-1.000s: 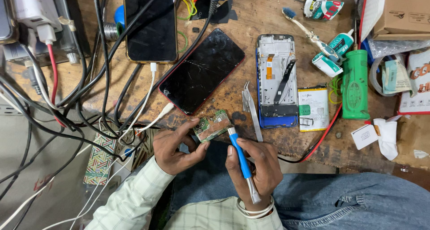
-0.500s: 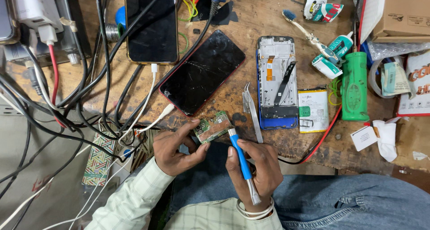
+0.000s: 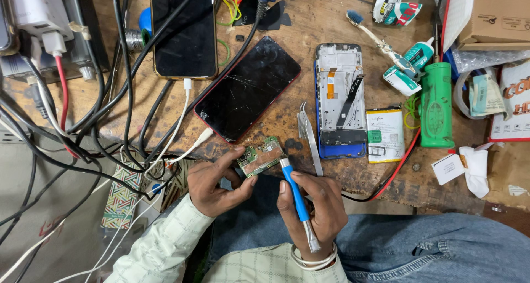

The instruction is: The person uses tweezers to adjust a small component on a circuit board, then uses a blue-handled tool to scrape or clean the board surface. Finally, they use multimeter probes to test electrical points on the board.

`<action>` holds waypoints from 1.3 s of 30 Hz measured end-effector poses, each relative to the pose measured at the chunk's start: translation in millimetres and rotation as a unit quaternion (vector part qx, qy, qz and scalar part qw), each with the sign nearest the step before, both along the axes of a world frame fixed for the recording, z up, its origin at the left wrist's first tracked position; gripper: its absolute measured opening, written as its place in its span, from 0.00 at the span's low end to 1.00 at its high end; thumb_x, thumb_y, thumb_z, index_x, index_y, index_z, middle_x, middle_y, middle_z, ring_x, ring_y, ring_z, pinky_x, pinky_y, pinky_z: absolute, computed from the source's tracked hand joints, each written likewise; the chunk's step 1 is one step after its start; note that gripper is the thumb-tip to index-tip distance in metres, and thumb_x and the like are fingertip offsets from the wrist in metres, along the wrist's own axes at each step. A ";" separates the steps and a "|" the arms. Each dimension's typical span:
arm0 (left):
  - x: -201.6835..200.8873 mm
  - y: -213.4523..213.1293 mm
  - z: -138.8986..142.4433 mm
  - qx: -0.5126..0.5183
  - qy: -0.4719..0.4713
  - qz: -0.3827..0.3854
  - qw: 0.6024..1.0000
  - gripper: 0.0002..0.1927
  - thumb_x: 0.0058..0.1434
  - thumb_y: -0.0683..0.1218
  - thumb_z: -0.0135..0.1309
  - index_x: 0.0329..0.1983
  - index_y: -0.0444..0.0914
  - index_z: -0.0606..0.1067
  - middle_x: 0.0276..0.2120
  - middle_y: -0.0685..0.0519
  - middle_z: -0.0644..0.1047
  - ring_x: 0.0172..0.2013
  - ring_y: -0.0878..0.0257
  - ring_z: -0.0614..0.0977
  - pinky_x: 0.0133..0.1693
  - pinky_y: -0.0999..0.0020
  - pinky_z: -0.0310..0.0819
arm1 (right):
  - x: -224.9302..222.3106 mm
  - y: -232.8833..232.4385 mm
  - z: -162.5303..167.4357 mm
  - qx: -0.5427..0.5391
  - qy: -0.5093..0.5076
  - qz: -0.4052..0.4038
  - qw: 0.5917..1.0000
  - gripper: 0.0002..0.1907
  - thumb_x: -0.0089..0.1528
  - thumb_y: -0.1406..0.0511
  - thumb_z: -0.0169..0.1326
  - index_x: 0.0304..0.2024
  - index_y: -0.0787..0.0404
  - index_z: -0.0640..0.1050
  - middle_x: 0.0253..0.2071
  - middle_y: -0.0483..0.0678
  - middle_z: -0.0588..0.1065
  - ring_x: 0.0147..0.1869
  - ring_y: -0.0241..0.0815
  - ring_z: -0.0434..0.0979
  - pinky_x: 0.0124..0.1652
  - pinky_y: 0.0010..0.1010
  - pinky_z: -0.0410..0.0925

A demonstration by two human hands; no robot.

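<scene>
Left hand (image 3: 212, 185): grip pinching green circuit board (image 3: 260, 156).
Right hand (image 3: 313, 208): grip wrapped around blue screwdriver (image 3: 292, 186), tip touching board.

Barely any change. Left hand (image 3: 218, 186) tipped the green circuit board (image 3: 260, 157) slightly, its far end now toward 1 o'clock. Right hand (image 3: 312, 208) kept the blue screwdriver (image 3: 294, 192) tip touching the board's 3 o'clock edge, nudged a hair toward 12.

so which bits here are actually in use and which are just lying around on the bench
In use:
left hand holding the small green circuit board
right hand holding the blue-handled tool

Lying about:
cracked red phone
opened phone frame
battery
tweezers
toothbrush
green cylinder
</scene>
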State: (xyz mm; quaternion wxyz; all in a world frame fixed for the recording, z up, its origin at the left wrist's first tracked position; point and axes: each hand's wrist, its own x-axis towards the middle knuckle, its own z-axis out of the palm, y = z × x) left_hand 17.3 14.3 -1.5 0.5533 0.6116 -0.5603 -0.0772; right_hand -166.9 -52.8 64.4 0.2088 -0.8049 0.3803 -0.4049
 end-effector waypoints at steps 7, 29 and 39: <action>-0.4 0.0 0.8 -0.005 0.001 0.003 1.000 0.31 0.52 0.43 0.72 0.59 0.33 0.75 0.16 0.59 0.76 0.19 0.69 0.80 0.26 0.75 0.71 | -0.1 0.8 0.3 0.014 -0.001 -0.002 1.000 0.15 0.60 0.65 0.67 0.47 0.59 0.78 0.40 0.46 0.82 0.40 0.36 0.79 0.42 0.28 0.71; -0.4 -0.8 1.4 -0.003 0.002 -0.002 1.000 0.31 0.52 0.44 0.71 0.58 0.33 0.75 0.17 0.59 0.76 0.19 0.69 0.81 0.25 0.75 0.71 | 0.5 0.3 1.3 0.008 0.003 -0.005 1.000 0.15 0.60 0.65 0.67 0.46 0.60 0.79 0.40 0.46 0.82 0.40 0.37 0.79 0.42 0.27 0.71; -0.3 -1.2 2.2 -0.005 -0.006 0.006 1.000 0.31 0.51 0.44 0.72 0.57 0.32 0.76 0.16 0.59 0.76 0.18 0.69 0.80 0.25 0.75 0.70 | 2.0 0.2 2.8 0.002 0.002 -0.007 1.000 0.14 0.60 0.65 0.67 0.46 0.60 0.79 0.40 0.46 0.82 0.39 0.37 0.78 0.41 0.27 0.71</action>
